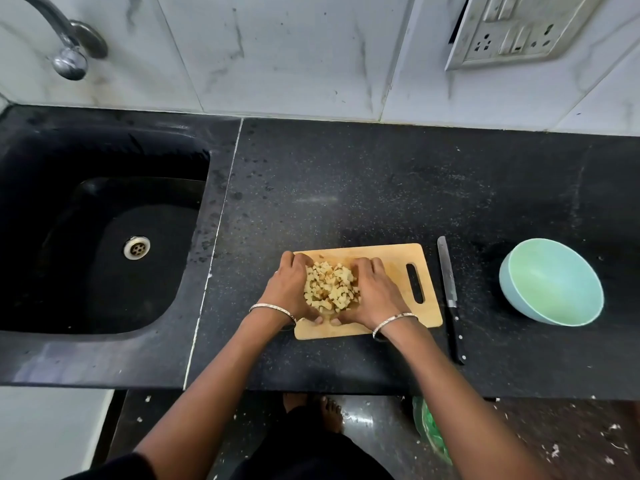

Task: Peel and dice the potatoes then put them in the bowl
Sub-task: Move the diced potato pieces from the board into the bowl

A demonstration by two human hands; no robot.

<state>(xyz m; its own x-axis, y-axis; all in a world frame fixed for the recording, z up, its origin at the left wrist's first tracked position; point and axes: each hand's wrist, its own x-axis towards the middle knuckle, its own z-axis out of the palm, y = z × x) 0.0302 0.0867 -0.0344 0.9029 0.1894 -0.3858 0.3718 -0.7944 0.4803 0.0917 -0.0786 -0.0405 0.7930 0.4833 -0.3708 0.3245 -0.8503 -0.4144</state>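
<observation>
the left hand [289, 289] and the right hand [372, 292] are cupped round one heap of diced potato [330, 287] — the left at the heap's 9 o'clock, the right at its 3 o'clock. the fingers of both curl in round the far side of the heap at 12 o'clock. the thumb tips come close together at 6 o'clock, though i cannot tell whether they touch. each wrist wears a thin metal bangle [272, 309].

the heap is made of small pale yellow cubes, some with brownish faces. it sits on the left half of a wooden cutting board [391, 254], whose handle slot is at the 3 o'clock end. the board lies flat on the black speckled desk [346, 185].

just beside the board at 3 o'clock a knife [450, 299] lies flat on the desk, blade toward 12 o'clock and black riveted handle toward 6 o'clock, apart from both hands. farther out at 3 o'clock, well apart from the board, a pale green bowl [554, 282] stands on the desk.

at the board's 9 o'clock a black sink [104, 289] is set into the desk, with a metal drain [137, 247] in its floor. a chrome tap [69, 46] hangs over it at 11 o'clock, against white marbled wall tiles. a switch-and-socket plate [519, 29] is on the wall at 1 o'clock.

at 6 o'clock, below the desk's front edge, a bare foot [330, 410] stands on the dark floor — a green bag [429, 434] and scattered white scraps lie near it.
</observation>
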